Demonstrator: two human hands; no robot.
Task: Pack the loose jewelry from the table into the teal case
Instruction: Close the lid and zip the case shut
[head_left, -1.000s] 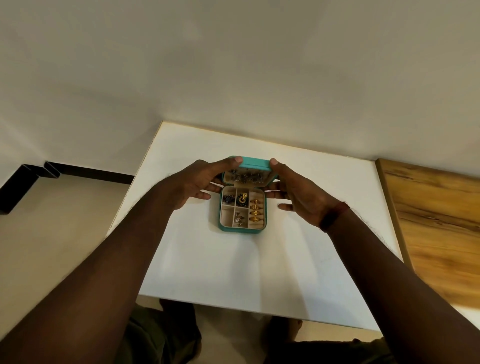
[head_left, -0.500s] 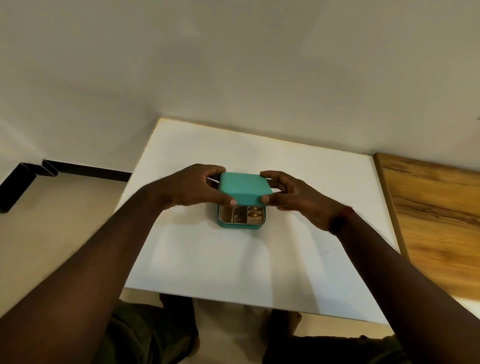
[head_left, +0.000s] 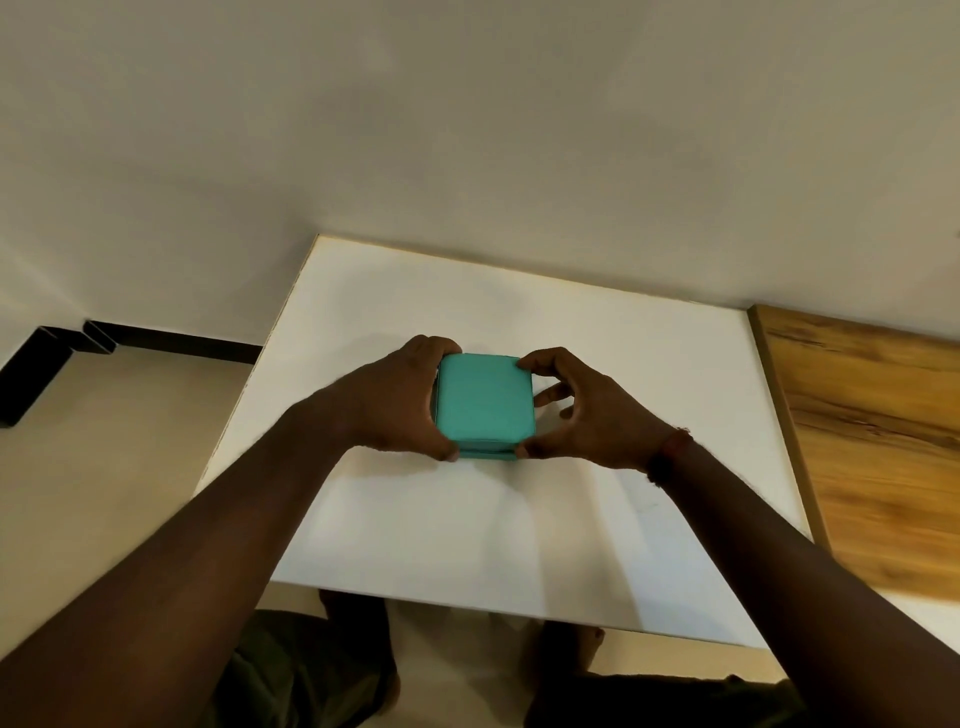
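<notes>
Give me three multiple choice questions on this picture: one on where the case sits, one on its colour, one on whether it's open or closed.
1. Where is the case?
A. On a shelf
B. On the white table
C. In a drawer

2. What colour is the case?
A. Teal
B. Red
C. Black

3. What state is the case in?
A. Wide open
B. Lying on its side
C. Closed, gripped by both hands

Answers:
1 B: its base rests on the white tabletop.
2 A: its whole top face is teal.
3 C: no compartments show, and the left hand and right hand grip its sides.
</notes>
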